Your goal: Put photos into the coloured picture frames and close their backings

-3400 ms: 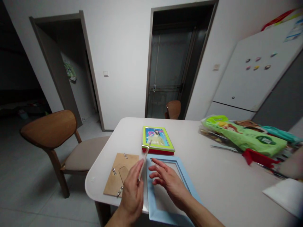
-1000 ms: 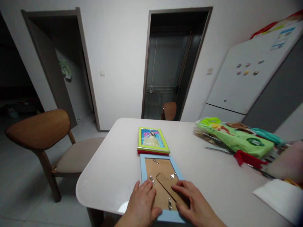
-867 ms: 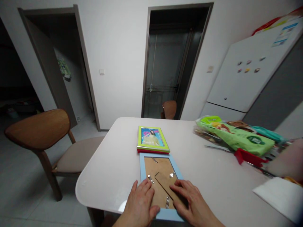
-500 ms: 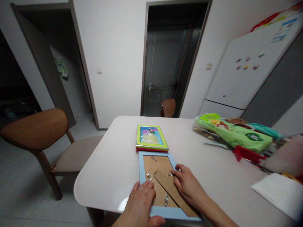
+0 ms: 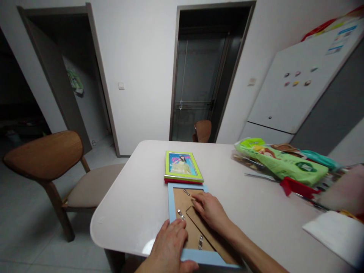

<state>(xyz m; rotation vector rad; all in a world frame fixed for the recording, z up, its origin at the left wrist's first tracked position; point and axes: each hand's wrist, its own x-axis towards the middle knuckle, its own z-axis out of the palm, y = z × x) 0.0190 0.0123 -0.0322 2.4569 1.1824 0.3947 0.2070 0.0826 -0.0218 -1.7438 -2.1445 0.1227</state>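
A light-blue picture frame (image 5: 171, 201) lies face down near the table's front edge, its brown backing board (image 5: 182, 201) upward. Small metal clips (image 5: 181, 214) sit around the backing, and a stand flap (image 5: 209, 237) slants across it. My left hand (image 5: 170, 242) holds the frame's lower left corner, fingers over the left side and thumb at the bottom edge. Over the upper part of the backing is my right hand (image 5: 212, 212), fingers stretched out, fingertips close to the top clip (image 5: 186, 192). Whether they touch it I cannot tell. The right-hand clip is hidden under this hand.
Beyond the blue frame lies a lime-green picture frame (image 5: 167, 165) on top of a red one (image 5: 184, 182). To the right are a green packet (image 5: 295, 163), a red item (image 5: 298, 187) and white paper (image 5: 332, 231). A wooden chair (image 5: 45, 155) stands left of the table (image 5: 127, 204).
My right hand has moved from the clip on the frame's right side up and left towards the top clip. My left hand stays at the lower left corner.
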